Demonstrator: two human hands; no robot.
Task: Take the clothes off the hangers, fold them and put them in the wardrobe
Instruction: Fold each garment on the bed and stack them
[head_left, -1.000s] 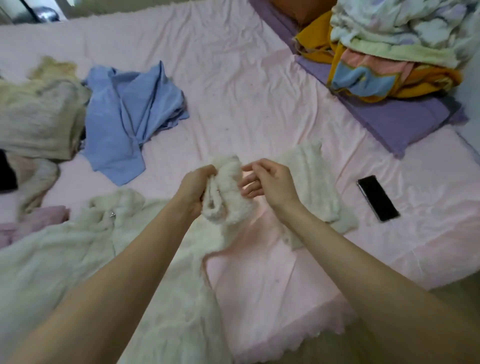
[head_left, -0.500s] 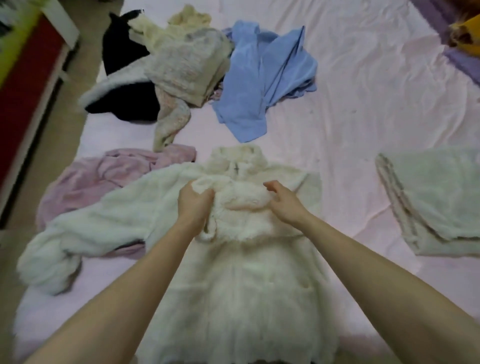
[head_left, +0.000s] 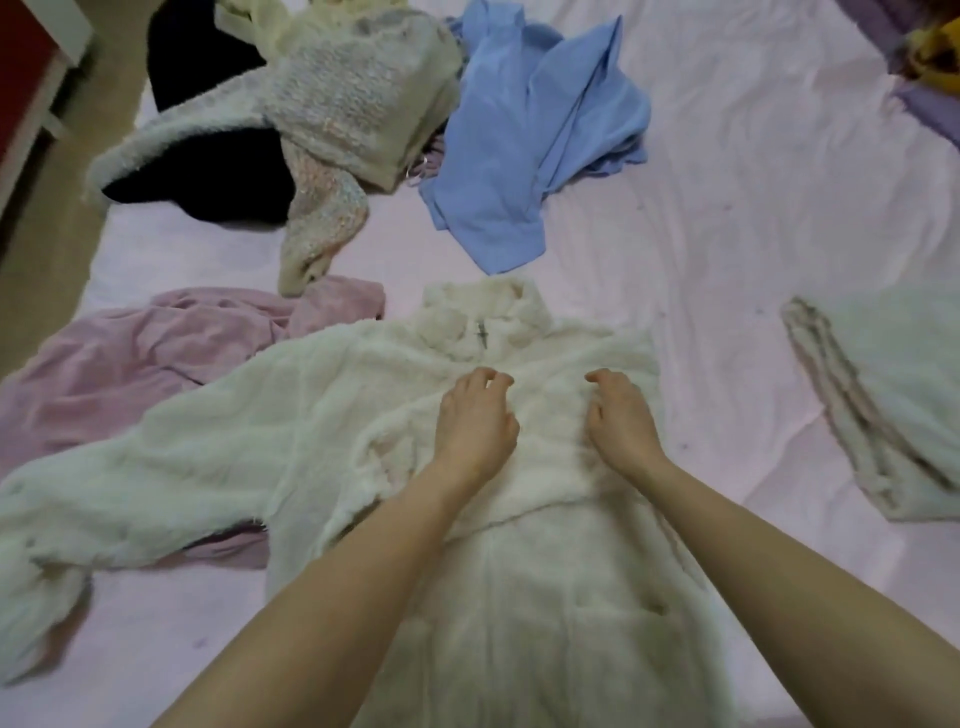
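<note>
While the white fleece jacket (head_left: 395, 447) lies at frame centre, one sleeve folded across, left hand (head_left: 475, 421) and right hand (head_left: 621, 421) press it, fingers loosely curled, grasping nothing. Unfolded garments remain upper left; folding continues.

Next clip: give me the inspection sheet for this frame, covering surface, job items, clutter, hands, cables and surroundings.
Surface: bed with a wrinkled pink sheet.
Job's things: white fluffy jacket lies flat, collar away from the person, one sleeve folded across the chest, the other stretched out to the person's left. Blue garment, knitted sweater, black garment and pink garment lie unfolded. A pale folded piece lies at the right edge.
Clutter: purple and yellow fabric in the far right corner.
Hands: left hand and right hand rest on the jacket's chest, fingers loosely curled, gripping nothing.
Cables: nothing seen.
Surroundings: floor and red-and-white furniture on the left.
</note>
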